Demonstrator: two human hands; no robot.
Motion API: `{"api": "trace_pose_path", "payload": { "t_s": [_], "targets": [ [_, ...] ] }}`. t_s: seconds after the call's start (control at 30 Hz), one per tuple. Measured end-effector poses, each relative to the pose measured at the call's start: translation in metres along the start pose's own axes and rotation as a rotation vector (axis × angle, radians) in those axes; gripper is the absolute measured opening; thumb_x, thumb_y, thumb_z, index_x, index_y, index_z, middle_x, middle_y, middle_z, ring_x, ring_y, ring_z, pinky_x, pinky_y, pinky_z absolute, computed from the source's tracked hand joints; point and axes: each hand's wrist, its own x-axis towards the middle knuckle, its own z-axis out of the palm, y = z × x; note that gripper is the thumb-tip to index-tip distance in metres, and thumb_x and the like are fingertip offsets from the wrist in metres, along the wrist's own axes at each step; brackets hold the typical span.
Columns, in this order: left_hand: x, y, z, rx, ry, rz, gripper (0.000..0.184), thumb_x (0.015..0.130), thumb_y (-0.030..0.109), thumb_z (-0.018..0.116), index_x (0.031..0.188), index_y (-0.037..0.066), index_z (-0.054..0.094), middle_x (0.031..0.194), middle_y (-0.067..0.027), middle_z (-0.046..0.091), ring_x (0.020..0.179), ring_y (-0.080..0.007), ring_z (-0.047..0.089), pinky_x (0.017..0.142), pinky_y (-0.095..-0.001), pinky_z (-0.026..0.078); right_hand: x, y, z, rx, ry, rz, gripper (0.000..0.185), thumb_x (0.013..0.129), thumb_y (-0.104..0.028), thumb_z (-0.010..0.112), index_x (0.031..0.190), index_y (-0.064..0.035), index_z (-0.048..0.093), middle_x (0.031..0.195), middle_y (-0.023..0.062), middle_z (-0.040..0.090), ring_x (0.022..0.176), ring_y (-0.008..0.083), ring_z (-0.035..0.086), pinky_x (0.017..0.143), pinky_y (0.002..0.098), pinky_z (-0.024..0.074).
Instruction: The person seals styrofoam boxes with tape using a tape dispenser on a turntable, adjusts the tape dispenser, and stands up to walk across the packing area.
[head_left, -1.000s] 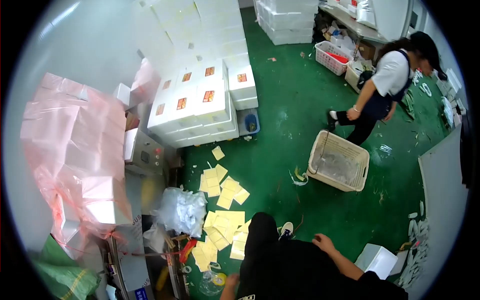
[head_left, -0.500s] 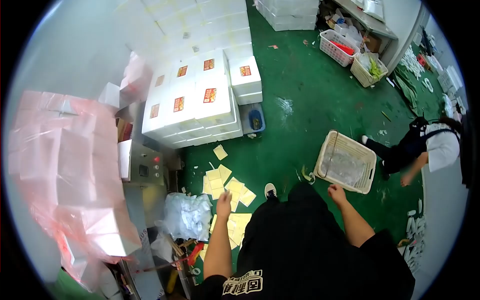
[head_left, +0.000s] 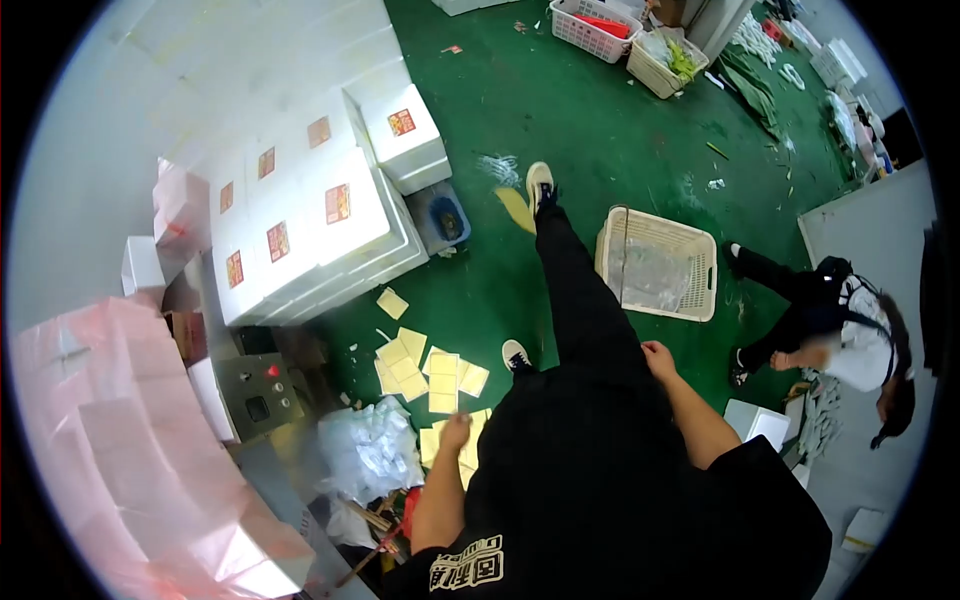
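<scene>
My left hand hangs with curled fingers in front of yellow label sheets scattered on the floor; nothing shows in it. On the other side, my right hand is loosely closed by my thigh, also without a visible object. One leg is stretched forward, and its shoe is beside a yellowish leaf. A cream plastic basket with clear plastic film inside stands to the right, apart from my right hand.
White foam boxes are stacked at left, beside a control box and a plastic bag. Pink film covers more boxes. Another person stands right of the basket. Two more baskets are at the back.
My view has shifted and turned. One leg has swung forward, and a leaf that lay by the basket now appears beside that shoe. Both hands stay low; the other person's arm has bent.
</scene>
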Motion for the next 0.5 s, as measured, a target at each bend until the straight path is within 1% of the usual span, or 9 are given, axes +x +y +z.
{"api": "trace_pose_path", "payload": {
  "t_s": [0.07, 0.13, 0.17, 0.2, 0.27, 0.33, 0.4, 0.47, 0.5],
  "targets": [
    [0.006, -0.085, 0.041, -0.054, -0.114, -0.008, 0.046, 0.094, 0.034, 0.057, 0.123, -0.001, 0.064, 0.121, -0.0253, 0.066, 0.117, -0.0378, 0.061, 0.102, -0.0419, 0.047, 0.0, -0.015, 0.0, -0.03, -0.047, 0.033, 0.028, 0.095, -0.027, 0.064, 0.107, -0.0025, 0.07, 0.096, 0.0097, 0.073, 0.088, 0.0181, 0.068, 0.08, 0.0324, 0.0522],
    [-0.038, -0.052, 0.018, -0.037, -0.152, -0.124, 0.045, 0.091, 0.033, 0.062, 0.122, 0.0, 0.065, 0.119, -0.0238, 0.068, 0.114, -0.0348, 0.063, 0.098, -0.0392, 0.049, 0.035, 0.027, 0.018, -0.102, -0.082, -0.061, 0.029, 0.095, -0.026, 0.063, 0.11, -0.0022, 0.069, 0.099, 0.0108, 0.073, 0.09, 0.0193, 0.068, 0.081, 0.0327, 0.0526],
    [-0.022, -0.108, 0.04, -0.241, -0.15, -0.206, 0.045, 0.09, 0.034, 0.063, 0.121, 0.001, 0.066, 0.117, -0.0228, 0.069, 0.112, -0.0344, 0.065, 0.097, -0.0391, 0.049, 0.04, 0.021, 0.019, -0.091, -0.121, -0.04, 0.029, 0.095, -0.026, 0.064, 0.111, -0.0022, 0.069, 0.1, 0.0111, 0.073, 0.091, 0.0198, 0.068, 0.082, 0.0329, 0.0527],
    [-0.028, -0.084, 0.029, -0.443, -0.132, -0.291, 0.046, 0.089, 0.034, 0.064, 0.12, 0.001, 0.066, 0.114, -0.0218, 0.07, 0.11, -0.0339, 0.066, 0.095, -0.039, 0.05, 0.045, 0.012, 0.024, -0.08, -0.165, -0.016, 0.03, 0.094, -0.026, 0.064, 0.111, -0.0021, 0.069, 0.1, 0.0115, 0.073, 0.092, 0.0204, 0.069, 0.083, 0.033, 0.0528],
    [-0.025, -0.114, 0.022, -0.164, -0.066, -0.348, 0.044, 0.088, 0.033, 0.066, 0.117, 0.001, 0.068, 0.11, -0.0198, 0.072, 0.106, -0.0321, 0.067, 0.092, -0.0382, 0.051, 0.055, -0.01, 0.021, -0.125, -0.193, 0.007, 0.031, 0.093, -0.027, 0.065, 0.112, -0.0023, 0.069, 0.101, 0.0117, 0.073, 0.093, 0.0208, 0.069, 0.084, 0.0332, 0.0529],
    [-0.033, -0.063, 0.0, -0.401, 0.131, -0.427, 0.037, 0.088, 0.027, 0.067, 0.113, 0.0, 0.068, 0.095, -0.0138, 0.072, 0.089, -0.0214, 0.067, 0.082, -0.033, 0.052, 0.075, -0.022, 0.019, -0.157, -0.209, 0.01, 0.032, 0.092, -0.028, 0.065, 0.111, -0.0027, 0.069, 0.102, 0.0122, 0.073, 0.095, 0.0225, 0.069, 0.085, 0.0342, 0.0527],
    [-0.01, -0.038, -0.015, -0.386, 0.151, -0.305, 0.035, 0.09, 0.025, 0.065, 0.115, -0.001, 0.067, 0.089, -0.0099, 0.069, 0.083, -0.0174, 0.064, 0.079, -0.0309, 0.052, 0.099, -0.026, 0.016, -0.192, -0.214, 0.0, 0.032, 0.091, -0.029, 0.065, 0.111, -0.0035, 0.069, 0.104, 0.0131, 0.073, 0.098, 0.0253, 0.069, 0.087, 0.0359, 0.0524],
    [0.013, 0.018, -0.028, -0.309, 0.179, -0.2, 0.033, 0.093, 0.022, 0.061, 0.117, -0.001, 0.066, 0.092, -0.0087, 0.068, 0.084, -0.0167, 0.063, 0.08, -0.0307, 0.051, 0.115, -0.048, 0.008, -0.13, -0.224, 0.026, 0.033, 0.09, -0.029, 0.067, 0.111, -0.0039, 0.068, 0.105, 0.0141, 0.072, 0.098, 0.0262, 0.069, 0.087, 0.0356, 0.0523],
    [0.027, 0.049, -0.031, -0.384, 0.18, -0.192, 0.034, 0.095, 0.022, 0.06, 0.119, -0.001, 0.064, 0.096, -0.0091, 0.069, 0.087, -0.017, 0.063, 0.081, -0.0306, 0.051, 0.123, -0.059, 0.002, -0.154, -0.244, 0.02, 0.033, 0.089, -0.028, 0.067, 0.112, -0.0037, 0.068, 0.103, 0.0145, 0.072, 0.097, 0.0267, 0.068, 0.087, 0.0355, 0.0523]
  ]
}}
